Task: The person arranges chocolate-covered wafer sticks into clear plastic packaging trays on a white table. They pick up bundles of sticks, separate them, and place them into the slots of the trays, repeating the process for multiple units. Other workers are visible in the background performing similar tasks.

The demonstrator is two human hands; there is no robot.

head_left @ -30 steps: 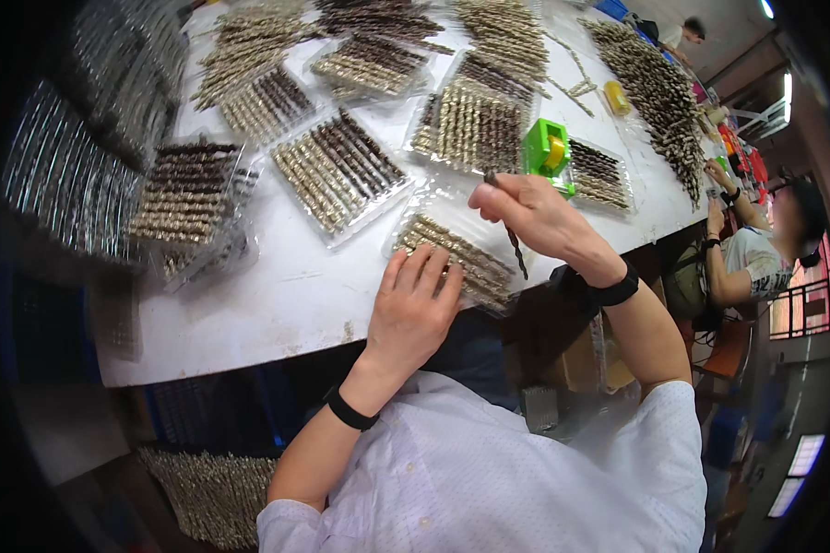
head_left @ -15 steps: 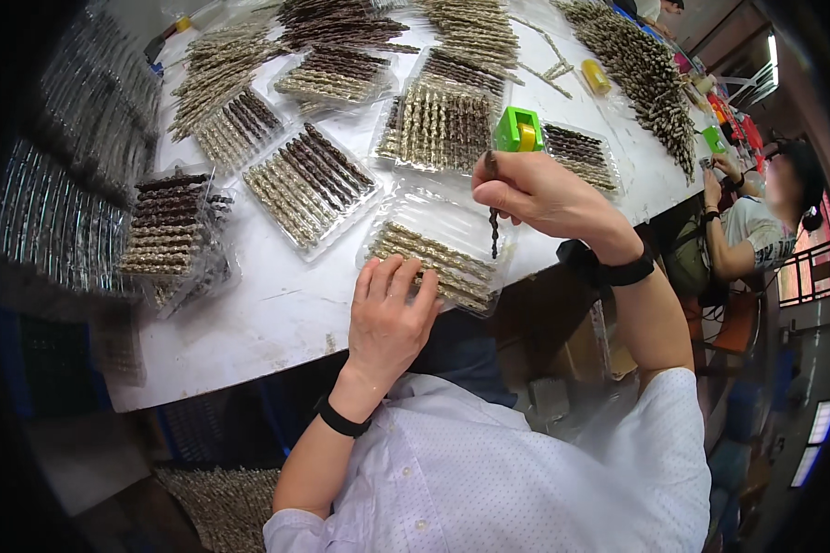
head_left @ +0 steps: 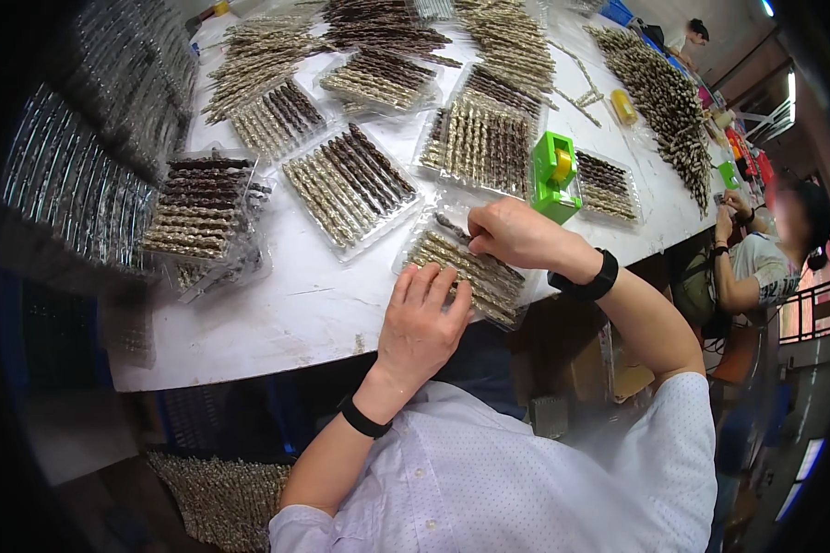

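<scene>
Close to the table's front edge lies a clear plastic tray (head_left: 417,241) holding a row of gold twisted sticks (head_left: 480,281). My left hand (head_left: 422,318) rests on the tray's near left side, fingers stretched out over the gold sticks. Above the tray's far side my right hand (head_left: 518,238) pinches a dark brown twisted stick (head_left: 449,225), which now lies lengthwise over the tray, parallel to the gold ones. The right fingers cover part of that stick, so whether it touches the tray floor cannot be seen.
Filled trays (head_left: 350,189) of gold and brown sticks surround my tray. A green tape dispenser (head_left: 555,180) stands beyond my right hand. Loose brown sticks (head_left: 378,26) and gold sticks (head_left: 258,60) heap at the back. Clear trays (head_left: 74,184) tower at left. A co-worker (head_left: 756,253) sits at right.
My right hand has lowered the dark stick from upright to lying along the tray. The whole view has shifted, with the table's things now farther right.
</scene>
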